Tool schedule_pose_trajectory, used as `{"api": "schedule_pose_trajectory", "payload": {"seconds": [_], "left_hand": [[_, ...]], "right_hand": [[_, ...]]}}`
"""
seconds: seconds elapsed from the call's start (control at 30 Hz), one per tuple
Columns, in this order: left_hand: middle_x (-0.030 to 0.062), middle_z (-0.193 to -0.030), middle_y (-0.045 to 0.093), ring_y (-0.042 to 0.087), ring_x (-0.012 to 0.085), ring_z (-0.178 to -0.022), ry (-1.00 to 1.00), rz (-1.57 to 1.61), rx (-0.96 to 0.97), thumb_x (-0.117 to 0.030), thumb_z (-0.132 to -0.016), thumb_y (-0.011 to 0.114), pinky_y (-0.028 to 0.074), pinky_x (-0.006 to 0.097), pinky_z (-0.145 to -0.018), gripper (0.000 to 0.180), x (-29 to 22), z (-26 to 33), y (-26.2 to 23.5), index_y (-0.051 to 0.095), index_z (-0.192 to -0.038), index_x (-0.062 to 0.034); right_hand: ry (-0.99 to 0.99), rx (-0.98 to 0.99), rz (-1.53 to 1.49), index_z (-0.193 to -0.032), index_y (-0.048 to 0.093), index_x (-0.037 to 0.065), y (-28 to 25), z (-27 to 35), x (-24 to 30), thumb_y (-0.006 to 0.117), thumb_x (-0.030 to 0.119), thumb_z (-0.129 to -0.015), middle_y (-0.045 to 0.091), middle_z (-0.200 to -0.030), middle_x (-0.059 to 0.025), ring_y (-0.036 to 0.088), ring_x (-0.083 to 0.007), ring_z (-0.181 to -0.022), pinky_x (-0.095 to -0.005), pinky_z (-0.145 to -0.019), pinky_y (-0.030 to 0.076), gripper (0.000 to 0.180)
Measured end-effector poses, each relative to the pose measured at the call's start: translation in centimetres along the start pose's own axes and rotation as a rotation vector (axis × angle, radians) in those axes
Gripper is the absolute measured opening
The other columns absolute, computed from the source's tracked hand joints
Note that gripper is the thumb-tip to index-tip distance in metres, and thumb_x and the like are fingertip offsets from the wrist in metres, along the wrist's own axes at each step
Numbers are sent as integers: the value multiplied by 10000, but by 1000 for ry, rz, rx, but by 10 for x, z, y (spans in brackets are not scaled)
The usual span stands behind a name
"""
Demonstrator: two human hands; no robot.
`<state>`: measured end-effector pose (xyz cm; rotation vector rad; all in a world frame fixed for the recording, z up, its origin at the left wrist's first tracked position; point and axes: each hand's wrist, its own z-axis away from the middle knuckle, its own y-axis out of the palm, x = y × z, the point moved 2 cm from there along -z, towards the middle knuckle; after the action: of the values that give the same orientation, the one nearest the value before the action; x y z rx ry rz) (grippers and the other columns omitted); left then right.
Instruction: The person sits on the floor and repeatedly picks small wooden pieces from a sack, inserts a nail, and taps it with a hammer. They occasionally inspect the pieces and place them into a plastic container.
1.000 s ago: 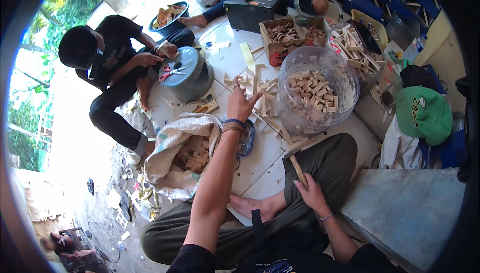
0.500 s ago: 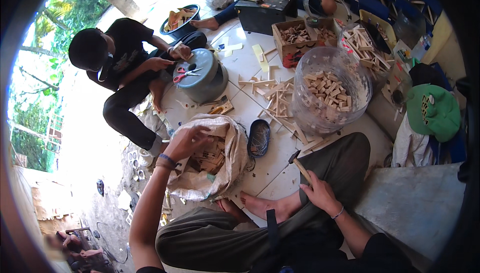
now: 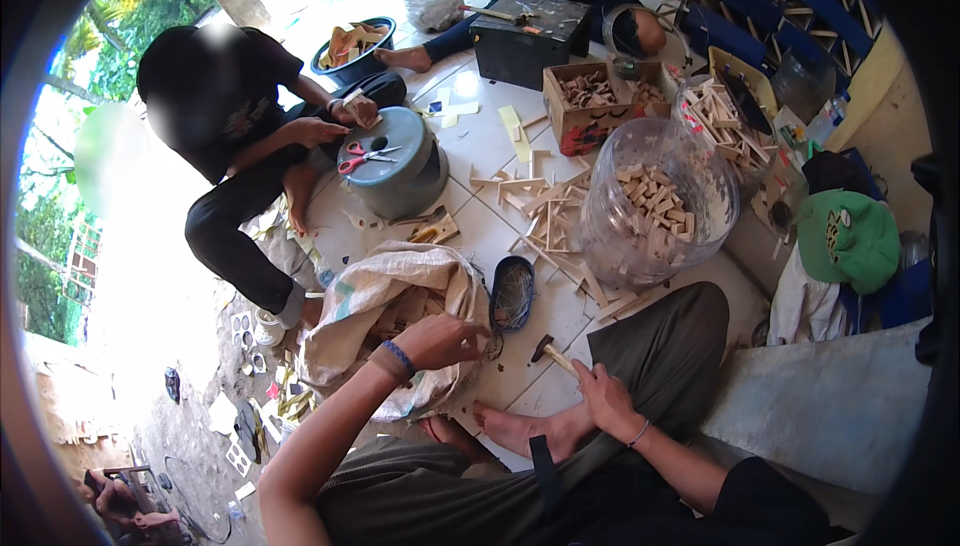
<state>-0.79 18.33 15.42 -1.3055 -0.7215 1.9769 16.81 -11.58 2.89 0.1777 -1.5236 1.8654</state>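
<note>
My left hand (image 3: 440, 341) hovers over the near right side of a white woven sack (image 3: 345, 311), its fingers loosely bent and apart, with nothing visible in them. Flat wood pieces (image 3: 408, 308) lie inside the sack, partly hidden by its folded mouth. Just beyond my fingertips is a dark blue oval tray (image 3: 494, 298) holding thin nails (image 3: 514, 288). My right hand (image 3: 606, 398) grips a small hammer (image 3: 560, 358) by its wooden handle above my bent leg; the dark head points up and left.
Loose wooden frames (image 3: 550, 226) lie beside a clear plastic tub (image 3: 605, 241) of small blocks. A person (image 3: 250, 106) works at an upturned grey bucket (image 3: 410, 181) with red scissors (image 3: 362, 156) on it. Another person sits behind a black box (image 3: 530, 41). A green cap (image 3: 850, 236) lies right.
My left hand has moved from above the sack's opening toward me and right, near the nail tray. The hammer has shifted slightly left and down with my right hand. The view has tilted.
</note>
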Motion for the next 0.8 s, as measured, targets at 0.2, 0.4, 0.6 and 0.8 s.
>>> {"api": "schedule_pose_trajectory", "payload": {"seconds": [0.2,0.4,0.6,0.8], "left_hand": [[220,-873,740,726,390,-857,20,-177,-148,-292,-977,670,570,499,-793,331,28,-105,-27,722,-1226,-79],[166,-958,748,717,372,-953,-125,-284,-481,-157,-996,599,573,481,-846,319,80,-219,-36,693,-1298,-114],[123,-1096,751,690,297,-1083,-90,-438,-644,-96,-945,562,528,447,-902,404,107,-309,-39,682,-1326,-159],[42,-1069,774,706,216,-1040,-89,-498,-494,-135,-942,570,465,405,-896,308,118,-326,-65,798,-1124,-235]], "right_hand": [[19,36,-100,-1452,519,76,-13,-1,-2,689,274,-972,616,-1143,-238,654,-446,-977,-533,-858,522,547],[30,-84,-186,-1428,557,75,-30,-42,4,681,295,-981,622,-1182,-186,656,-406,-1001,-499,-908,523,514],[-55,-278,-523,-1315,639,49,-67,-105,35,687,218,-999,671,-1065,-149,691,-352,-944,-426,-804,556,361],[-80,-533,-747,-1246,668,9,-111,-186,78,642,113,-1032,709,-1015,-160,700,-318,-854,-389,-712,539,240]]}}
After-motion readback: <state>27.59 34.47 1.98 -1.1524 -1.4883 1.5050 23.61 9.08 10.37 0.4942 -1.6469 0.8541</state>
